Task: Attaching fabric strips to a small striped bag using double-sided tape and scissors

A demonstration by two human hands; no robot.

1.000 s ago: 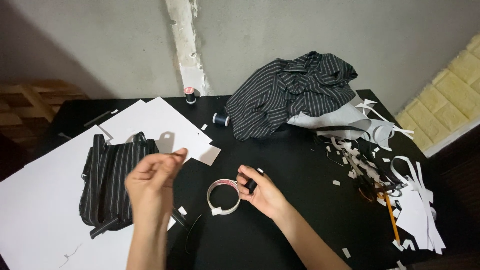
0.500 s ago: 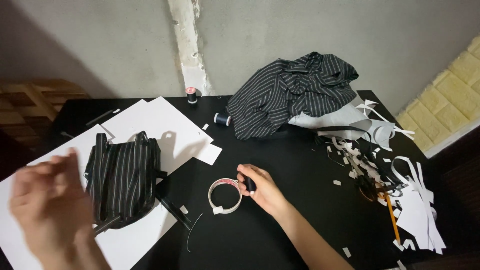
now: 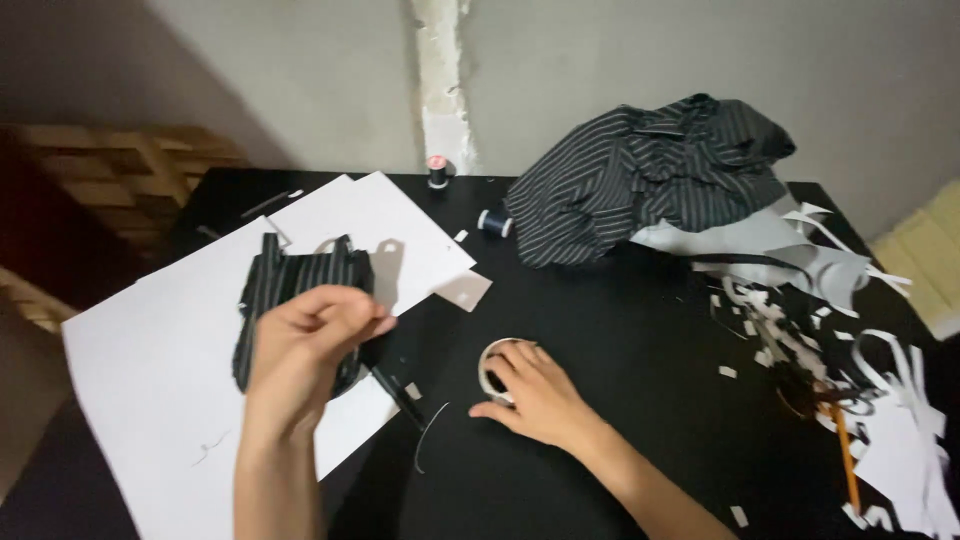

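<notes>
Left of centre, left hand [image 3: 315, 340] raised over striped fabric piece [image 3: 290, 290], fingertips pinched, contents too small to tell. Centre: right hand [image 3: 530, 395] rests, loosely curled, on tape roll [image 3: 492, 362]. Loose thread [image 3: 428, 438] nearby may snag.

White tape roll [image 3: 492, 362] flat on black table [image 3: 620, 330] (partly covered).

**Around the black table**

You have a crumpled black pinstriped cloth heap [image 3: 655, 175] at the far edge, two thread spools [image 3: 437, 171] beside it, white paper scraps [image 3: 830, 330] scattered right, and what looks like an orange pencil [image 3: 847, 455].
</notes>
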